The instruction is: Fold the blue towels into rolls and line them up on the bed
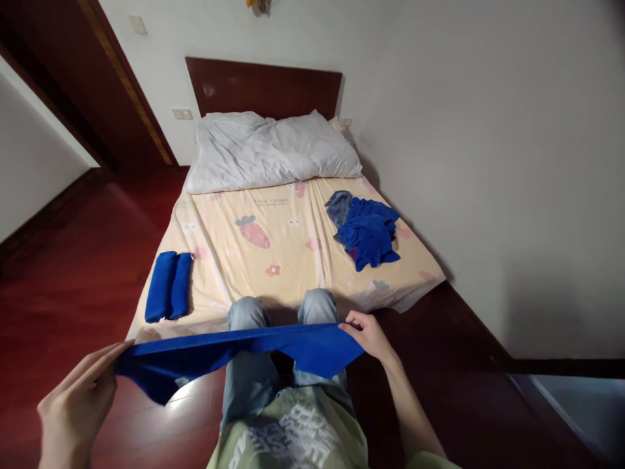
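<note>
I hold a blue cloth point(254, 352) stretched flat across my front, above my knees. My left hand point(73, 407) pinches its left corner at the lower left. My right hand point(368, 335) grips the cloth's right corner close to the foot of the bed. Both hands are closed on the fabric. On the bed's left edge lie two rolled blue cloths point(168, 285) side by side. A loose pile of blue cloths point(367, 231) with a grey one lies on the right side of the bed.
The bed point(283, 247) has a pale yellow printed sheet, a white pillow point(268, 150) and a dark wooden headboard point(263, 85). A white wall runs along its right side. Dark red wooden floor point(73, 273) lies to the left, with a doorway beyond.
</note>
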`<state>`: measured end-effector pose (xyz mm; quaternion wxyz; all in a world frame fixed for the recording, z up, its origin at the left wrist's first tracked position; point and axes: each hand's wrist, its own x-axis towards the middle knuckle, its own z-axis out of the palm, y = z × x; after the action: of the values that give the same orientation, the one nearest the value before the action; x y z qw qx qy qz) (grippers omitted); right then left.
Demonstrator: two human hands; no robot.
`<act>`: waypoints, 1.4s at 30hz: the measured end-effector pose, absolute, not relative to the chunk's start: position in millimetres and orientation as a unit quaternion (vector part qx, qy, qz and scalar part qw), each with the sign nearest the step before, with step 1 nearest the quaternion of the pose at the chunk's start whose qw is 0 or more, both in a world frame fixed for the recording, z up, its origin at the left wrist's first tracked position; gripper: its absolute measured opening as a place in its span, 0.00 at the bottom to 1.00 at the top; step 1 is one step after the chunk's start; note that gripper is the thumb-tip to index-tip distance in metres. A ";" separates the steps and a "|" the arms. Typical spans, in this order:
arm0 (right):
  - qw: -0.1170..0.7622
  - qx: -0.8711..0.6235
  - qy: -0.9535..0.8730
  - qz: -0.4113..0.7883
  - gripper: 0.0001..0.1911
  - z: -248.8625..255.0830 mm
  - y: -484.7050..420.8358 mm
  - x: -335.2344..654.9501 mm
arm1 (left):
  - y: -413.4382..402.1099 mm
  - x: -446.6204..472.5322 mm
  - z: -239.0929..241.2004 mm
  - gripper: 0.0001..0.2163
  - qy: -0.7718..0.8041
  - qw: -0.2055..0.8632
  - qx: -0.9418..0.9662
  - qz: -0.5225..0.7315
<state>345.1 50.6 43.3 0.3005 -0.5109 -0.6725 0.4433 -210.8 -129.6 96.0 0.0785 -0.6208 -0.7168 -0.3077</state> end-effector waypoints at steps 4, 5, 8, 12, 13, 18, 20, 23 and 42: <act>0.206 -0.506 -0.689 0.476 0.31 64.8 68.6 365.5 | -126.4 -180.0 96.0 0.34 -0.771 0.094 -0.515 -0.362; 0.169 -0.494 -0.695 0.494 0.30 69.8 73.1 370.0 | -126.8 -177.6 94.0 0.34 -0.770 0.095 -0.513 -0.366; 0.060 -0.444 -0.721 0.529 0.26 83.3 87.0 380.5 | -127.4 -181.4 89.8 0.31 -0.759 0.094 -0.532 -0.365; -0.001 -0.405 -0.782 0.473 0.21 101.0 113.8 392.0 | -108.9 -199.1 103.3 0.26 -0.709 0.076 -0.610 -0.347; 0.015 -0.410 -0.798 0.441 0.20 105.4 122.8 395.0 | -99.0 -204.5 110.1 0.23 -0.692 0.074 -0.627 -0.350; 0.190 -0.480 -0.814 0.266 0.19 122.4 173.6 412.3 | -32.1 -229.6 146.8 0.12 -0.662 0.106 -0.635 -0.385; 0.256 -0.511 -0.798 0.192 0.19 128.2 189.4 419.0 | -8.5 -236.6 158.7 0.13 -0.658 0.130 -0.628 -0.395; 0.325 -0.521 -0.780 0.118 0.19 138.2 202.9 428.8 | 14.2 -243.2 171.6 0.18 -0.653 0.144 -0.634 -0.388; 0.321 -0.625 -0.698 0.141 0.07 188.4 233.0 472.6 | 60.3 -253.0 205.5 0.24 -0.775 0.025 -0.528 -0.348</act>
<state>472.6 233.0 188.4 0.3207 -0.6245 -0.6980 0.1412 -253.0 60.3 205.5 0.0251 -0.5278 -0.7746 -0.3475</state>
